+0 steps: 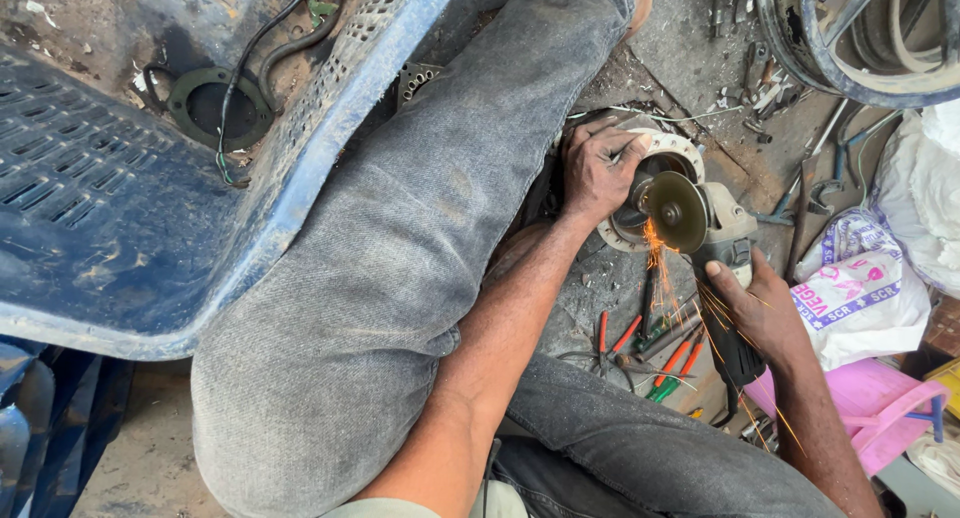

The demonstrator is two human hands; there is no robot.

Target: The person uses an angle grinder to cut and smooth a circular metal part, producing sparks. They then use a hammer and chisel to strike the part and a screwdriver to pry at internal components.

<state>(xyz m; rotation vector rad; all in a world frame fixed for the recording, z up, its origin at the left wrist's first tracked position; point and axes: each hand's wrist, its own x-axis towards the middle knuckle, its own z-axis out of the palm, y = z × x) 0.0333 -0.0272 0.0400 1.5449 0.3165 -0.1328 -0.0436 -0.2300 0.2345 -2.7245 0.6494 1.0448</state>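
Throwing orange sparks, a grey-bodied angle grinder (715, 268) with a round, worn disc is gripped by the right hand (755, 313), fingers wrapped around its black handle. Just beyond the disc, a pale, rusty, ring-shaped metal flange (680, 153) is pinned under the left hand (598, 170), fingers closed on its rim.

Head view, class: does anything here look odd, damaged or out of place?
Yes. The angle grinder in the right hand runs with no visible disc guard, throwing sparks over loose pliers on the floor. The bare left hand steadies the metal ring right beside the disc.
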